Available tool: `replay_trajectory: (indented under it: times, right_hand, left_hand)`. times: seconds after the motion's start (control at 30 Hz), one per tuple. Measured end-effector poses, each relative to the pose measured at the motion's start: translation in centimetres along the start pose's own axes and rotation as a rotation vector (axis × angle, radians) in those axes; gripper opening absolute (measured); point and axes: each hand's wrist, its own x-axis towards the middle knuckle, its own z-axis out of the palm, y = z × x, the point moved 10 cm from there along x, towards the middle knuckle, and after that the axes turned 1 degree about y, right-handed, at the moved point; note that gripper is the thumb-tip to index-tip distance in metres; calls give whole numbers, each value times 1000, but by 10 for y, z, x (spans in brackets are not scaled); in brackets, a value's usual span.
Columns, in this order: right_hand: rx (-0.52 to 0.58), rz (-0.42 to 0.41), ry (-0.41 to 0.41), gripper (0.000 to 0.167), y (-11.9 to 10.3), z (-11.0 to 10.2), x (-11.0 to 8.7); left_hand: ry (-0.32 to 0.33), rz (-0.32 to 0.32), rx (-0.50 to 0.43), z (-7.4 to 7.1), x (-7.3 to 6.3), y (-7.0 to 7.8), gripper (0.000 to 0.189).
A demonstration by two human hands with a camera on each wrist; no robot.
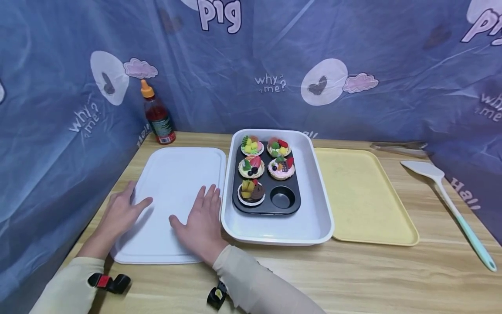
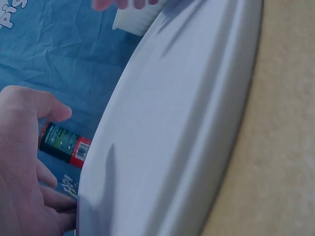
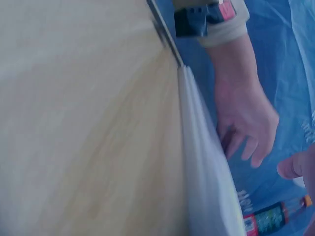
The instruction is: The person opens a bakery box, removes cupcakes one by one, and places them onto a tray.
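A white rectangular board with rounded corners and a grooved border lies flat on the left of the table. My left hand is at its left edge, thumb held out over the surface and fingertips right at the rim. In the left wrist view, those fingers reach down past the edge and are partly hidden. Over the board's right half is my right hand, its fingers straight and pointing away, thumb spread to the left. Its fingertips come close to a white deep tray. Neither hand grips anything.
Inside the deep tray is a dark muffin pan holding several decorated tarts, with one empty cup. A yellow tray, tongs and a spatula lie to the right. A sauce bottle stands at back left.
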Motion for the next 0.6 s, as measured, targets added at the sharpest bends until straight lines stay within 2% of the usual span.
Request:
replay_trajectory:
  times: [0.17,0.27,0.37,0.5,0.6]
  right_hand:
    - [76,-45,-47,100,-21,-8,-5]
    - [120,-75,-62,100,-33,-21,-5]
    - [145,-123,-53,99,-44,-42,-4]
    - [176,-197,-10,97,-54,-75,-1]
    - [194,-241,24,94,-58,-99,2]
  left_hand:
    - [80,14,-14,-8,-2,15,84]
    - [127,57,-41,-14,-5,33,81]
    - [136,102,-87,-15,-9,54,81]
    - [157,212,-170,-13,-17,86,76]
    - [177,337,-233,-7,-24,111,70]
